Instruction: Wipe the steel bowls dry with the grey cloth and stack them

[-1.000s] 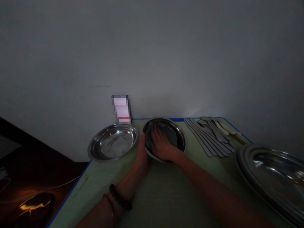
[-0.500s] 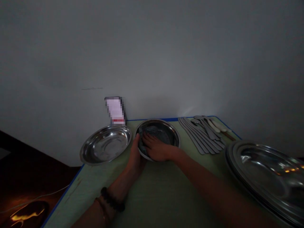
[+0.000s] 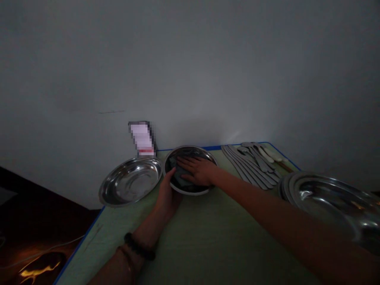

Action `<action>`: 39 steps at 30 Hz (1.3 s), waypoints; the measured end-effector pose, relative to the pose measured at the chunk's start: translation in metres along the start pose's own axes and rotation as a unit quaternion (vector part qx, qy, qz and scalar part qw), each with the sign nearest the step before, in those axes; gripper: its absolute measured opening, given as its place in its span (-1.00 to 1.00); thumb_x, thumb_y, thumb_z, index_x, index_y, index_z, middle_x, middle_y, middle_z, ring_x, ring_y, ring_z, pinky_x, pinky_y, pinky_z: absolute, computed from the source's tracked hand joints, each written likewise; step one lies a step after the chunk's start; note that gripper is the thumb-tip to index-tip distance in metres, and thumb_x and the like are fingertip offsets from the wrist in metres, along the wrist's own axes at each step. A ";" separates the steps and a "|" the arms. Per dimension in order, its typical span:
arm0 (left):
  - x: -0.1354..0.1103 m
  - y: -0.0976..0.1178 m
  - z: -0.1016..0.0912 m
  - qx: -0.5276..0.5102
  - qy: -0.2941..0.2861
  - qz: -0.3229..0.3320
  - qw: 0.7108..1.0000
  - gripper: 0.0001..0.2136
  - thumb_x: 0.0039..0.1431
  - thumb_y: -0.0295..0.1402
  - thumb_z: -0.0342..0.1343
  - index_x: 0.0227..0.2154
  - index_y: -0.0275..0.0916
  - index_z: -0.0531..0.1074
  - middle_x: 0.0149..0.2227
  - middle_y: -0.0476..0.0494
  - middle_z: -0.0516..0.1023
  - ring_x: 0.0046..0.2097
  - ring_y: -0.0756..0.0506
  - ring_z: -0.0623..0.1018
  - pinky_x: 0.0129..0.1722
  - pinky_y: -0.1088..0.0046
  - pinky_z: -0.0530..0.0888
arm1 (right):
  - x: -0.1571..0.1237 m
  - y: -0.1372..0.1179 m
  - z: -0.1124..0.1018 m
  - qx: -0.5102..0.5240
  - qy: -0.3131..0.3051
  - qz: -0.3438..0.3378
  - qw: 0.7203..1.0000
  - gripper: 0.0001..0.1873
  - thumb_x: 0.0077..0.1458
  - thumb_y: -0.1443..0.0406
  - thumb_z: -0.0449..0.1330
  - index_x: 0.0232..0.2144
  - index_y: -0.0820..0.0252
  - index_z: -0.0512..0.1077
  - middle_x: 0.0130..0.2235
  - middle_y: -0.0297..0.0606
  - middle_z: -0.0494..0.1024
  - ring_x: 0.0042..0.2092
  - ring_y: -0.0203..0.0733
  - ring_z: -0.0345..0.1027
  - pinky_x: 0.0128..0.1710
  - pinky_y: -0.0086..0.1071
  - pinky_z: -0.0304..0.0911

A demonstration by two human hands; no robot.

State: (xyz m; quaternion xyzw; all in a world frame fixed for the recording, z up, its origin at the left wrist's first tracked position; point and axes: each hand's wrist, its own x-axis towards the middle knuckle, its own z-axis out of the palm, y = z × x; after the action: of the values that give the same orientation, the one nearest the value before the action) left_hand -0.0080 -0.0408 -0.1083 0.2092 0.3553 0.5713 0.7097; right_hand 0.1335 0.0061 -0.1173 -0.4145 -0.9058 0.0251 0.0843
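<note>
Cloth (image 3: pixel 181 178), dark and thin-looking, lies inside a shiny steel dish (image 3: pixel 191 192) at the far middle of the green tabletop (image 3: pixel 192 233). The right hand (image 3: pixel 198 170) is spread nearly flat on it, fingers extended and pointing left, pressing rather than gripping. The left hand (image 3: pixel 166 194) holds the dish's left near side, its thumb at the rim and the other fingers mostly hidden beneath.

The dish should be light and stiff, hard to break but slick and apt to slide or turn under a push; its rim looks the best hold, thumb above and fingers below. The cloth should be soft and limp, easily bunched, best worked under a flat palm.

Just left sits another steel dish (image 3: pixel 138 183), a phone (image 3: pixel 142 136) upright behind it. Metal cutlery (image 3: pixel 249 168) lies to the right, with stacked steel dishes (image 3: pixel 323 198) nearer.
</note>
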 end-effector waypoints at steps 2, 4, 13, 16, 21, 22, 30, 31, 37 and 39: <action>0.001 0.000 -0.001 -0.002 -0.009 -0.008 1.000 -0.76 0.19 -0.38 0.04 -0.13 -0.28 0.52 -0.09 -0.16 0.62 0.01 -0.15 0.54 0.05 0.31 0.45 | 0.000 0.009 -0.004 -0.003 -0.027 -0.016 1.000 -0.32 0.28 0.04 -0.17 0.31 0.29 -0.08 0.36 -0.20 -0.11 0.36 -0.08 -0.24 0.33 -0.15 -0.23; 0.002 0.001 -0.002 0.003 -0.016 -0.015 1.000 -0.74 0.20 -0.35 0.03 -0.10 -0.28 0.51 -0.07 -0.18 0.60 0.01 -0.16 0.54 0.04 0.31 0.46 | -0.002 0.018 -0.009 -0.006 -0.050 -0.024 0.998 -0.31 0.26 0.04 -0.14 0.31 0.30 -0.05 0.35 -0.18 -0.10 0.36 -0.07 -0.21 0.32 -0.15 -0.21; 0.002 -0.003 -0.003 0.025 0.021 0.007 0.999 -0.76 0.16 -0.35 0.09 -0.16 -0.31 0.51 -0.12 -0.21 0.62 0.03 -0.17 0.53 0.08 0.29 0.43 | -0.026 0.006 -0.022 -0.014 -0.100 0.048 0.994 -0.22 0.19 0.09 -0.05 0.30 0.46 -0.11 0.35 -0.02 -0.18 0.36 0.02 -0.31 0.32 -0.08 -0.27; 0.001 -0.005 -0.002 0.029 0.022 0.022 0.999 -0.74 0.19 -0.29 0.06 -0.14 -0.27 0.50 -0.09 -0.17 0.62 0.06 -0.16 0.51 0.11 0.27 0.39 | -0.034 -0.014 -0.023 0.024 -0.135 0.094 0.986 -0.14 0.17 0.01 -0.07 0.31 0.46 -0.19 0.35 0.00 -0.27 0.37 0.06 -0.39 0.32 -0.05 -0.31; 0.001 -0.010 -0.001 0.007 0.021 0.064 0.998 -0.67 0.23 -0.15 -0.01 -0.16 -0.25 0.53 -0.08 -0.13 0.61 0.11 -0.15 0.47 0.18 0.27 0.31 | -0.031 -0.042 -0.025 0.122 -0.162 0.132 0.970 -0.22 0.23 0.02 -0.22 0.32 0.37 -0.27 0.36 -0.09 -0.39 0.36 0.05 -0.50 0.31 0.02 -0.31; 0.000 -0.011 -0.001 0.003 0.015 0.065 0.998 -0.67 0.23 -0.14 -0.02 -0.17 -0.24 0.53 -0.07 -0.13 0.61 0.11 -0.15 0.46 0.19 0.27 0.29 | -0.029 -0.044 -0.023 0.133 -0.149 0.131 0.971 -0.23 0.24 0.02 -0.22 0.32 0.37 -0.27 0.36 -0.09 -0.40 0.36 0.05 -0.52 0.31 0.03 -0.32; -0.003 -0.015 -0.001 0.005 -0.025 0.048 0.999 -0.69 0.24 -0.16 -0.01 -0.12 -0.18 0.51 0.10 -0.08 0.49 0.21 -0.10 0.35 0.25 0.35 0.18 | -0.009 -0.052 0.000 0.115 0.040 0.217 0.968 -0.25 0.27 0.04 -0.24 0.33 0.37 -0.29 0.37 -0.15 -0.40 0.38 0.01 -0.53 0.32 0.01 -0.39; -0.003 -0.015 0.000 0.001 -0.029 0.048 0.998 -0.69 0.25 -0.17 -0.03 -0.12 -0.18 0.51 0.11 -0.08 0.47 0.21 -0.09 0.35 0.25 0.37 0.18 | -0.006 -0.055 0.001 0.131 0.047 0.238 0.961 -0.26 0.28 0.04 -0.26 0.33 0.37 -0.31 0.37 -0.13 -0.42 0.37 0.04 -0.54 0.31 0.04 -0.39; -0.005 -0.006 0.005 -0.031 0.006 0.007 0.999 -0.59 0.28 -0.11 -0.15 -0.29 -0.23 0.55 -0.09 -0.15 0.61 0.15 -0.13 0.42 0.21 0.29 0.25 | -0.003 -0.079 -0.014 0.207 -0.010 0.150 0.967 -0.40 0.32 0.21 -0.34 0.30 0.42 -0.06 0.37 -0.02 -0.24 0.37 0.09 -0.49 0.30 0.11 -0.35; -0.006 -0.001 0.004 -0.018 0.033 0.022 0.999 -0.59 0.27 -0.11 -0.13 -0.35 -0.25 0.55 -0.21 -0.15 0.65 0.13 -0.14 0.44 0.21 0.30 0.26 | -0.014 -0.087 -0.022 0.240 -0.018 0.090 0.966 -0.41 0.32 0.24 -0.35 0.29 0.46 -0.05 0.36 -0.02 -0.13 0.37 -0.06 -0.36 0.33 -0.05 -0.28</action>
State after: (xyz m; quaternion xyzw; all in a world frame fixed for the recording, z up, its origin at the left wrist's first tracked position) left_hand -0.0051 -0.0463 -0.1045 0.1852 0.3639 0.5999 0.6880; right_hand 0.0813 -0.0620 -0.0879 -0.4616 -0.8333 0.2569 0.1628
